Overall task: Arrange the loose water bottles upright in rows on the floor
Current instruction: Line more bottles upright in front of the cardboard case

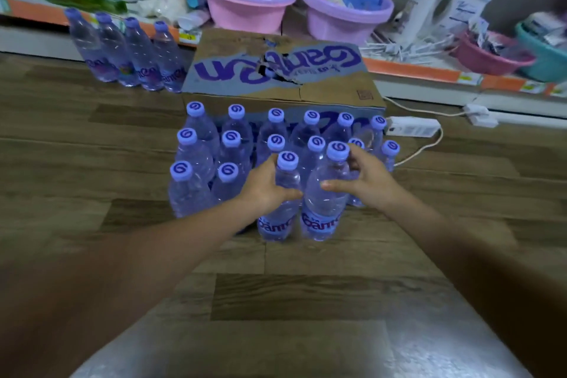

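Several clear water bottles with purple caps stand upright in rows [214, 147] on the wooden floor, in front of a cardboard box [322, 92]. My left hand [267, 187] grips one bottle [280, 218] at the near edge of the group. Right beside it, my right hand [365, 181] grips a second bottle [325, 205], which stands a little higher and leans slightly. The two held bottles touch each other, and their bases are at or just above the floor.
Another short row of bottles [129, 55] stands at the back left by the shelf. A low shelf holds pink and purple basins [245, 12] and detergent bottles [466, 0]. A white power strip [411, 127] and its cable lie on the floor right of the box.
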Demonstrator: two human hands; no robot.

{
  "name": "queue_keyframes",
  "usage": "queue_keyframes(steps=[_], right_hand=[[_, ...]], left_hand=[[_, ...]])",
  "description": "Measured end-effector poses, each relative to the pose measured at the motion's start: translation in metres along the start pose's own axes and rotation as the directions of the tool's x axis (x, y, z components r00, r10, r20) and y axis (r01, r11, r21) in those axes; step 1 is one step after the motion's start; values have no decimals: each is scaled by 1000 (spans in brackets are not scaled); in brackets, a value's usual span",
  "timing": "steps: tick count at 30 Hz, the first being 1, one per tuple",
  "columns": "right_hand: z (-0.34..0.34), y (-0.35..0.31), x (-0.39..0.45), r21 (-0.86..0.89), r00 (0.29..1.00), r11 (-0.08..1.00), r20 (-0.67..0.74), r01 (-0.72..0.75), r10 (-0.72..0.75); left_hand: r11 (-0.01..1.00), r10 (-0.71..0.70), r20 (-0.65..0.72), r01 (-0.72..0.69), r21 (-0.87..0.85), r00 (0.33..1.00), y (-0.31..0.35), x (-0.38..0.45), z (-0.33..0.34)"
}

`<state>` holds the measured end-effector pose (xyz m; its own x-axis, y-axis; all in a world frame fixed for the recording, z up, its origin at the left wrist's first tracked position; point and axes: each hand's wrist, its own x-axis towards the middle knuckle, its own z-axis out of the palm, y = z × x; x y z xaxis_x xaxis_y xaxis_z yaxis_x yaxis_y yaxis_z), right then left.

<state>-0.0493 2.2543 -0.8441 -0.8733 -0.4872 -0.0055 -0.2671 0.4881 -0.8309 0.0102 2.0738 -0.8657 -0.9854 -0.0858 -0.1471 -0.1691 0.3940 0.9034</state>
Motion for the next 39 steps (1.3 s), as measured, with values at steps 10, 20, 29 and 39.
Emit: queue_keyframes(steps=[10,20,29,39], right_hand=[[45,41,-13,-15,987,995,-126,-103,100],[50,44,-17,51,982,982,-39,-183,185],[64,38,-12,-96,966,970,-155,-222,206],[56,40,-4,-96,978,979,-121,-181,169]], left_hand=[[998,-55,-17,54,-27,998,-28,-1,13],[993,-99,-20,100,56,995,-29,-4,7],[964,-39,-111,67,259,993,-32,-1,7],[967,-36,-144,71,244,989,-30,0,8]])
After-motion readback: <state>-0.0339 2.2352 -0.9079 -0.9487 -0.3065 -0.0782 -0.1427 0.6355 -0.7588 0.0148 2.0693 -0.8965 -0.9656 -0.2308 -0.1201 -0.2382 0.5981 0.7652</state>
